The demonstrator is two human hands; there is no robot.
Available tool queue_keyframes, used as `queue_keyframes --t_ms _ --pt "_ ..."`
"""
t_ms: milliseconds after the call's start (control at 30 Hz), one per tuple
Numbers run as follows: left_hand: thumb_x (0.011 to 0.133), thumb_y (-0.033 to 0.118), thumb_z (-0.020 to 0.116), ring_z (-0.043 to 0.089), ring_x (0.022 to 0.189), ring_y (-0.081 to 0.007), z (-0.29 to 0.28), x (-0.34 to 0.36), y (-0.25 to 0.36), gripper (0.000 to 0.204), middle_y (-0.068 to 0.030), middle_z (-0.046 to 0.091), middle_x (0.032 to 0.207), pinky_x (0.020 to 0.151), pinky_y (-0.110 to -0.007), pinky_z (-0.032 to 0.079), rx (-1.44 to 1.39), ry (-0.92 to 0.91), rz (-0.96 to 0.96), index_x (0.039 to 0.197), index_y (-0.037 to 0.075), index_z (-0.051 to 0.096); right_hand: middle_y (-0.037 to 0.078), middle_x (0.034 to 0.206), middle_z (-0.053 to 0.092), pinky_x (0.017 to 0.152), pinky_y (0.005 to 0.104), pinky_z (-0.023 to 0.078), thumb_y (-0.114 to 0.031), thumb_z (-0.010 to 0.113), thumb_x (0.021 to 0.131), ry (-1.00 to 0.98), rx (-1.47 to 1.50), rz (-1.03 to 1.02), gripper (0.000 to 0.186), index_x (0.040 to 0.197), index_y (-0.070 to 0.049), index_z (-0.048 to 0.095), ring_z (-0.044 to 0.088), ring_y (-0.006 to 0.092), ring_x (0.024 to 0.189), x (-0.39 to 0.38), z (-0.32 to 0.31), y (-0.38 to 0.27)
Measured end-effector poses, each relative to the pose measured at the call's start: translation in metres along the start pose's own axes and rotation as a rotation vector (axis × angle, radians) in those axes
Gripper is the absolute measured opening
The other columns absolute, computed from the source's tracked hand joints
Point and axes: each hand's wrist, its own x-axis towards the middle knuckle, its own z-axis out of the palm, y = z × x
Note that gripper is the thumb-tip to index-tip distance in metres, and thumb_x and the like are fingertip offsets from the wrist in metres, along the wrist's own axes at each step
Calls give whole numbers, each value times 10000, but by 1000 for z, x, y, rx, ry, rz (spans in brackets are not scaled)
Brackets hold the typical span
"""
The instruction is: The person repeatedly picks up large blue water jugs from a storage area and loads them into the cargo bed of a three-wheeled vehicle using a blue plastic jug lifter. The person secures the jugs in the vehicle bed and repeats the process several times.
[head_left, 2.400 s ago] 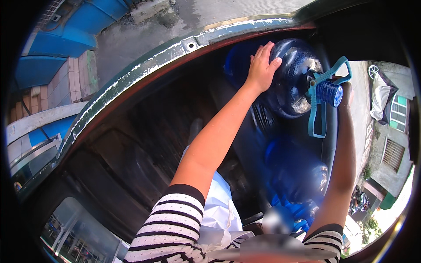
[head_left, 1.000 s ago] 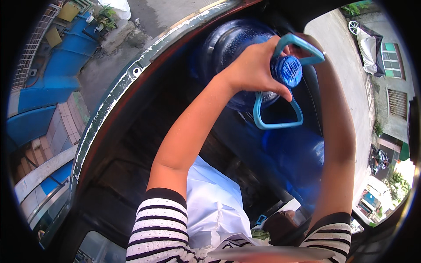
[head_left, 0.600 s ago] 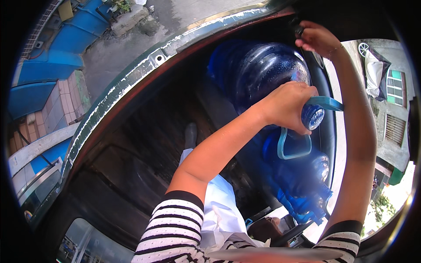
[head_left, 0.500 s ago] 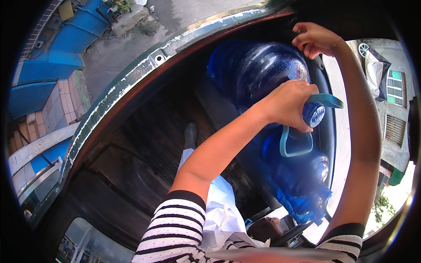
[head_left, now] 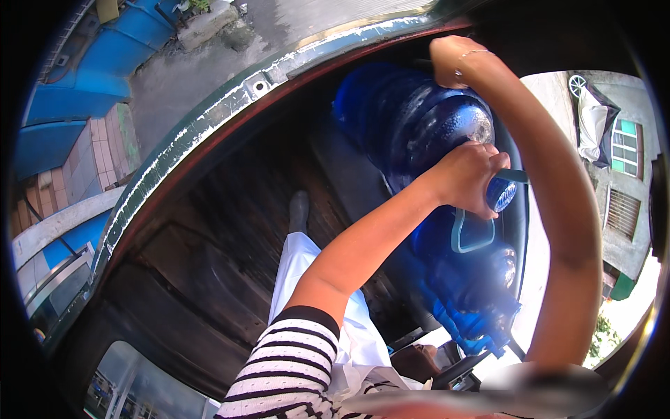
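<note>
My left hand (head_left: 474,178) is closed around the neck of a large blue water jug (head_left: 412,115), just below its blue cap (head_left: 502,195). A pale blue-green loop handle (head_left: 473,246) sticks out beside the neck, and part of another shows behind my fingers. The jug lies on its side on a dark seat. My right hand (head_left: 453,61) is bent over the jug's far side, at its shoulder; its fingers are hidden, so I cannot tell whether they grip. Nearer me, a second blue jug (head_left: 467,279) lies beside the first, partly blurred.
I am inside a vehicle with a dark floor (head_left: 230,202) and a worn green-and-white door sill (head_left: 209,119) on the left. A booted foot (head_left: 299,209) stands on the floor. Outside are pavement and a blue wall (head_left: 77,112). A building (head_left: 621,202) shows through the right-hand opening.
My right hand has moved left and down against the far side of the jug; its fingers were loosely curled in the air before. My left hand stays on the neck, shifted slightly.
</note>
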Motion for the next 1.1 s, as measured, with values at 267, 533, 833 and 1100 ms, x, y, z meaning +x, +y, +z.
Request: queue_keyframes --t_ms 267,533,833,1100 --pt "642 231 762 624 832 -346 16 1 -3 397 -148 648 817 779 -426 468 30 17 79 927 26 575 154 830 648 547 287 589 -92 745 690 -111 1197 -439 587 1221 25 523 669 193 584 -10 22 -87" --pt "486 214 881 597 904 -347 9 -4 14 575 -153 621 897 852 -420 440 8 -69 -47 923 42 550 128 1110 633 944 532 373 -170 621 662 443 357 -476 345 986 -90 709 563 326 1066 54 67 -149" --pt "482 237 874 606 889 -338 0 6 0 567 -162 624 875 851 -410 449 -38 -43 -52 921 51 566 136 1111 665 830 391 542 -122 697 697 -372 223 -481 370 1062 -59 696 650 291 1019 16 51 -220" --pt "464 350 891 661 800 -262 -31 59 -33 681 -151 661 887 775 -326 519 -42 -158 -179 990 25 607 160 1025 679 776 403 545 -83 666 718 -112 528 -396 254 967 -64 712 667 307 959 -43 16 -163"
